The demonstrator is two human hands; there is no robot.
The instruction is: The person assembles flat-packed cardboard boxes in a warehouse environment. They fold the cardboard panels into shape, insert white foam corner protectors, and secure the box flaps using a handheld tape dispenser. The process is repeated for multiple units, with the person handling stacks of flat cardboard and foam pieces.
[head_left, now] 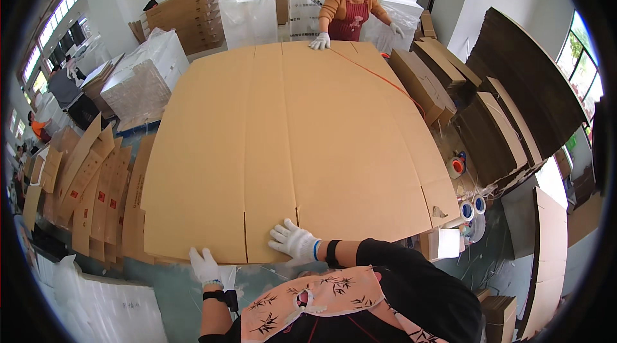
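A large flat brown cardboard sheet [340, 137], creased and slotted, lies in front of me. My right hand [294, 240], in a white knitted glove, rests on its near part beside a slot, palm down with fingers spread. At the near left edge is my left hand [205, 267], also gloved; its fingers are apart and touch the border of the sheet. Across from me, a co-worker in a red apron [348, 17] has one gloved hand [320, 41] on the far edge. An orange strap [373, 74] runs over the sheet's far right part.
Folded cartons [96, 195] lean at the left, near a plastic-wrapped white stack [144, 79]. Rolls of tape [467, 210] and a tape dispenser [457, 165] sit at the right. Beyond them stand long cardboard bundles [488, 128]. White foam-like packing [109, 301] lies at lower left.
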